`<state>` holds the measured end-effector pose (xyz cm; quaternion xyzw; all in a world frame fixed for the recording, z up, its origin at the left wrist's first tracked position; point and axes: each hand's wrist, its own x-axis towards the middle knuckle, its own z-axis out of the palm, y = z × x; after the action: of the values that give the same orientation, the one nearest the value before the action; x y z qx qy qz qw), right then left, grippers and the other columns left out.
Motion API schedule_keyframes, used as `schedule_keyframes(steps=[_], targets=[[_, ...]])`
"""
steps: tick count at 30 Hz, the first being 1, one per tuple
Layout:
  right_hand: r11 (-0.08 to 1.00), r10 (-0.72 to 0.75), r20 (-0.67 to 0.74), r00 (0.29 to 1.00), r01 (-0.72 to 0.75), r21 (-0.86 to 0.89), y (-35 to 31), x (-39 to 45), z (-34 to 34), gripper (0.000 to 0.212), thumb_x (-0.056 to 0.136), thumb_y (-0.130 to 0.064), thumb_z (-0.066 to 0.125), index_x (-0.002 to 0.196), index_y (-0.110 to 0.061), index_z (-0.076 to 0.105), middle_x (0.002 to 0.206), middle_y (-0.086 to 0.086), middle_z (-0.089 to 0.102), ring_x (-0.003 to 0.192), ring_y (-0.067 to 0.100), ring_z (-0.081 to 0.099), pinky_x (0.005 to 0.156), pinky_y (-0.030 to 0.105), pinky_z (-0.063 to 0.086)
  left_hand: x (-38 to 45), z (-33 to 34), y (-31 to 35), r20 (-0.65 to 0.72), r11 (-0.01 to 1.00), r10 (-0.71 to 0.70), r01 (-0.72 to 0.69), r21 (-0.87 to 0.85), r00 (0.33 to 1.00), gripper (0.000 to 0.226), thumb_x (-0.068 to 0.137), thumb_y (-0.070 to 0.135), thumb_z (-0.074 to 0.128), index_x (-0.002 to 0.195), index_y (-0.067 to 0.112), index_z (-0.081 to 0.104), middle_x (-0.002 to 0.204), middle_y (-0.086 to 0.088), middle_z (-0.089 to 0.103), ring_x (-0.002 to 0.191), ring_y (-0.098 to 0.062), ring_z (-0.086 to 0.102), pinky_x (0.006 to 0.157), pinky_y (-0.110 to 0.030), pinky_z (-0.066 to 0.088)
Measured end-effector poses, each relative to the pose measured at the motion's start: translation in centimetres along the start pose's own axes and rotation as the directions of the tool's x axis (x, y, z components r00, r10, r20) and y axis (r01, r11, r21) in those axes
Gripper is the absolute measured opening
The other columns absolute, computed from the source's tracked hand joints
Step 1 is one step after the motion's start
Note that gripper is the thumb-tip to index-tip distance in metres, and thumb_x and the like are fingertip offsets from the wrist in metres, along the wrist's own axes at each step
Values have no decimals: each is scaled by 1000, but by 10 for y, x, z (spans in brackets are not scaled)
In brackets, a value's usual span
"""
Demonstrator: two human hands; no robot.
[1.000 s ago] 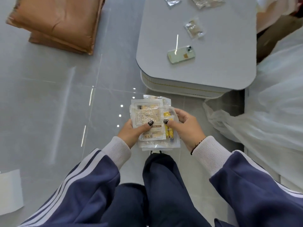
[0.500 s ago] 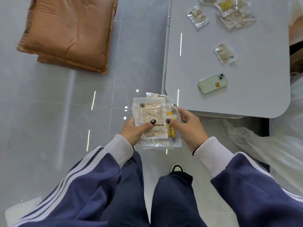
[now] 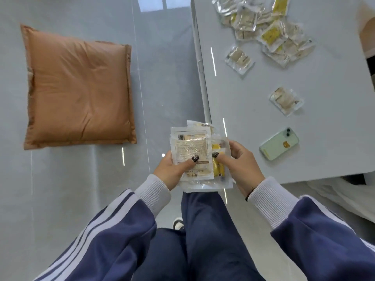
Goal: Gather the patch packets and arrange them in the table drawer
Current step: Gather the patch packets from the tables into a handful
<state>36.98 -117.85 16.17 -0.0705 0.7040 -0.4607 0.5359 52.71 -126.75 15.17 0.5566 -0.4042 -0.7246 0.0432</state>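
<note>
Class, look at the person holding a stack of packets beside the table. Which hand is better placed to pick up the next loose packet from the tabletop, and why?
Probably the right hand. It is on the table's side, nearest the lone packet beyond the phone. The left hand is over the floor and could keep holding the stack.

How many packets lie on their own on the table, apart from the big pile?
2. One packet sits just below the pile, near the table's left edge; another packet lies nearer, above the phone. Others may hide within the pile.

Packet pile (image 3: 263,27) cut off above
</note>
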Motion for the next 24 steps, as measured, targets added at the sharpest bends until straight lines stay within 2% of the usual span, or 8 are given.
schedule_keyframes(steps=[3, 5, 7, 12, 15, 19, 21, 24], targets=[[999, 4, -72, 997, -1, 45, -29, 29, 1, 35, 87, -6, 61, 116, -25, 56, 104, -3, 69, 95, 14, 67, 71, 25, 55, 28, 1, 39, 24, 999, 26, -26, 19, 999, 40, 80, 22, 75, 116, 18, 57, 97, 9, 71, 79, 3, 68, 65, -10, 52], [997, 21, -107, 994, -12, 82, -50, 48, 2, 39, 87, -10, 62, 120, -27, 51, 106, -3, 66, 95, 15, 67, 74, 31, 56, 46, 3, 67, 34, 998, 23, -25, 53, 999, 47, 76, 26, 79, 118, 18, 57, 102, 6, 72, 91, -7, 69, 85, -24, 55], [992, 46, -137, 990, -30, 119, -69, 65, 3, 41, 85, -14, 65, 122, -26, 50, 111, -2, 64, 96, 17, 67, 76, 34, 57, 63, 6, 94, 68, 999, 29, -32, 42, 997, 42, 79, 16, 75, 117, 17, 59, 104, 2, 73, 97, -16, 69, 92, -33, 53], [972, 112, -180, 977, -70, 225, -105, 106, 10, 40, 84, -21, 70, 119, -18, 53, 108, 1, 68, 91, 15, 69, 68, 27, 56, 113, 13, 154, 200, 999, 23, -27, 21, 980, 45, 71, 23, 74, 114, 15, 63, 109, -8, 72, 102, -27, 69, 89, -42, 54], [944, 168, -212, 963, -95, 317, -122, 138, 19, 43, 81, -17, 73, 118, -16, 54, 108, 3, 69, 92, 16, 70, 74, 31, 57, 154, 11, 187, 192, 998, -39, 29, 53, 981, 24, 79, 16, 71, 103, 17, 66, 102, -9, 74, 97, -30, 70, 87, -44, 55], [899, 274, -305, 912, -130, 418, -145, 184, 32, 79, 60, -30, 85, 128, -16, 48, 116, 5, 66, 99, 22, 68, 89, 44, 55, 203, 11, 236, 218, 982, -97, 57, 181, 971, 18, 86, 9, 66, 104, 13, 66, 95, -8, 74, 82, -21, 72, 73, -35, 58], [852, 324, -345, 881, -113, 511, -159, 208, 39, 86, 53, -31, 86, 128, -13, 48, 117, 9, 66, 99, 25, 68, 90, 47, 54, 226, 14, 269, 266, 957, -74, -7, 290, 961, 23, 88, 5, 63, 107, 18, 63, 101, -9, 72, 90, -25, 70, 80, -40, 57], [753, 375, -378, 847, -41, 657, -176, 231, 42, 49, 72, -9, 80, 115, -7, 58, 107, 14, 71, 94, 28, 70, 89, 47, 54, 255, 26, 310, 310, 903, -62, -79, 422, 949, 26, 89, 2, 61, 100, 25, 61, 106, -9, 71, 97, -28, 68, 87, -44, 55]])
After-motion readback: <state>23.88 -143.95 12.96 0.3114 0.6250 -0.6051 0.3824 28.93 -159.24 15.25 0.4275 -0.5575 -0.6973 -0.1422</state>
